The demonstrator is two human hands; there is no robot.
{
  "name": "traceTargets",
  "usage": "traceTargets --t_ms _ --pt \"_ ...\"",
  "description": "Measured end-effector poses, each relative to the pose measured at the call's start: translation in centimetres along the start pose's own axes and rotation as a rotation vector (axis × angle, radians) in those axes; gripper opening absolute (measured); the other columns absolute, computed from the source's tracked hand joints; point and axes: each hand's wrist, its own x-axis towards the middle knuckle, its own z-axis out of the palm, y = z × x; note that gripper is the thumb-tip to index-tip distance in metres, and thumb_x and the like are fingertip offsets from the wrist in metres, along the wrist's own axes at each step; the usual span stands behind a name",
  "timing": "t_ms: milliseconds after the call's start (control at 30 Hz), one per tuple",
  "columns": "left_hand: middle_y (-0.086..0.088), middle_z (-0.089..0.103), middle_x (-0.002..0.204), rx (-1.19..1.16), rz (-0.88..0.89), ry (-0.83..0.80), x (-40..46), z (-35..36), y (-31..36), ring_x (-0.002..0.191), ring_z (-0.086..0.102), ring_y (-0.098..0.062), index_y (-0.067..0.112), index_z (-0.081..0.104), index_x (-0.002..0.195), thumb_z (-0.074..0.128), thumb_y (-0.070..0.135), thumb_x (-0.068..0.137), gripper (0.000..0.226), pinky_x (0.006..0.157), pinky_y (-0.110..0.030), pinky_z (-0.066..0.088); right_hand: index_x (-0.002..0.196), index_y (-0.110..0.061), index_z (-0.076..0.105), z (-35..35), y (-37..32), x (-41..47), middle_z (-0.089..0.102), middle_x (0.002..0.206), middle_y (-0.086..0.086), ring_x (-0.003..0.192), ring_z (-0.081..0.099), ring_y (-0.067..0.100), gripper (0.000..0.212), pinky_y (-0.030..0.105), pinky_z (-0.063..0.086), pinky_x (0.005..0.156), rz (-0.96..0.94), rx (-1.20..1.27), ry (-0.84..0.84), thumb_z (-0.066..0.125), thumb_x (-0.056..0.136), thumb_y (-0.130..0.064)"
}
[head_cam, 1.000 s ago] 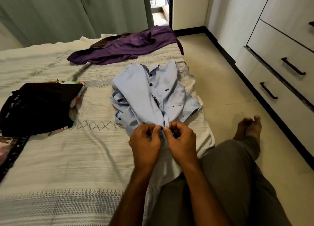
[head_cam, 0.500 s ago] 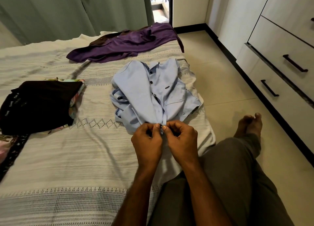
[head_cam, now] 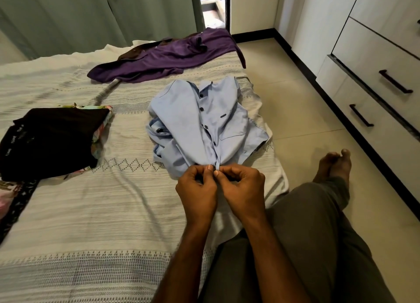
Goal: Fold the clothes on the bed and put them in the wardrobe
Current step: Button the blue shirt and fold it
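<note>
Pinching: the bottom front edge of the blue shirt [head_cam: 204,120] was gripped by the left hand [head_cam: 197,192] and the right hand [head_cam: 244,189], thumbs pressed close together.
Change: almost nothing was moved since a second ago; both hands were kept at the same spot on the shirt.
Shirt: it was laid flat near the right edge of the bed [head_cam: 91,211], with dark buttons seen down its front.
Bed: a striped white cover was spread on it; a purple garment [head_cam: 163,57] was left at the far end, and a black folded pile [head_cam: 52,141] at the left.
Room: green curtains [head_cam: 91,13] were hung behind the bed; white drawers [head_cam: 375,75] with dark handles were set at the right, past a pale tiled floor [head_cam: 295,109].
</note>
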Motion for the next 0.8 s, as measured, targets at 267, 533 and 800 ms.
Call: traceTargets --t_ms 267,533,800 --pt "-0.004 0.073 0.070 -0.108 -0.112 -0.141 0.6 -1.1 -0.4 0.071 0.070 -0.022 0.011 0.076 0.078 0.069 0.010 0.093 0.016 0.068 -0.032 0.056 0.098 -0.010 0.081 -0.4 0.1 0.0 0.078 0.087 -0.006 0.079 0.074 0.004 0.016 0.028 0.062 0.075 -0.024 0.092 -0.071 0.082 0.082 -0.008" --pt "-0.003 0.069 0.071 -0.237 -0.301 -0.362 1.4 -2.4 0.9 0.068 0.062 -0.005 0.010 0.075 0.078 0.061 0.003 0.092 0.021 0.058 -0.016 0.047 0.101 -0.009 0.079 -0.5 0.5 0.3 0.075 0.095 -0.003 0.088 0.072 0.004 0.021 0.022 0.059 0.078 -0.076 0.099 -0.111 0.083 0.082 -0.014" --pt "-0.006 0.061 0.079 -0.274 -0.505 -0.400 1.6 -2.6 1.5 0.084 0.053 -0.020 0.019 0.070 0.075 0.062 0.007 0.088 0.020 0.068 -0.033 0.036 0.103 -0.008 0.075 -0.6 0.2 0.2 0.073 0.099 -0.001 0.093 0.070 0.007 0.019 0.017 0.055 0.079 -0.162 0.125 -0.095 0.079 0.085 -0.008"
